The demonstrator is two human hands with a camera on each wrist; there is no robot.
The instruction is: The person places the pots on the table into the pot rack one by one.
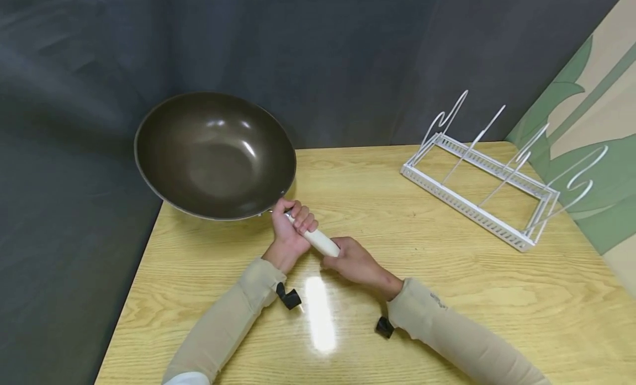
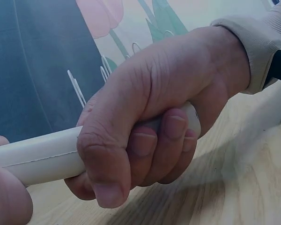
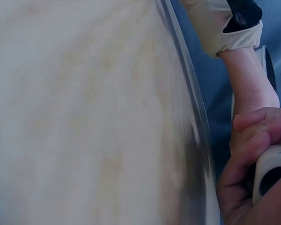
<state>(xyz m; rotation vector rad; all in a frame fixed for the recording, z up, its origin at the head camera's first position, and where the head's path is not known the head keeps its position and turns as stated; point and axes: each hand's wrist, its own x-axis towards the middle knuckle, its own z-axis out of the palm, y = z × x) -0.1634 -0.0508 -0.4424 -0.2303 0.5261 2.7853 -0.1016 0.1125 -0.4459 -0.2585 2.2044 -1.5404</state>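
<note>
A large wok [image 1: 213,158] with a dark brown inside is held over the table's back left, its bowl tipped toward the head camera. Close to the bowl, my left hand [image 1: 293,225] wraps its fingers round the cream-coloured handle [image 1: 320,242]. Farther down, my right hand [image 1: 353,260] grips the handle's end, which points toward the lower right. In the left wrist view, the right hand's curled fingers [image 2: 145,145] close around the handle [image 2: 42,157]. The handle's end [image 3: 274,166], with its hole, shows between the fingers in the right wrist view.
A white wire rack [image 1: 467,214] with upright looped dividers stands at the table's back right. Behind the wooden table [image 1: 372,180] hangs a dark curtain [image 1: 348,64]. A wall with a green leaf pattern [image 1: 596,153] borders the right side.
</note>
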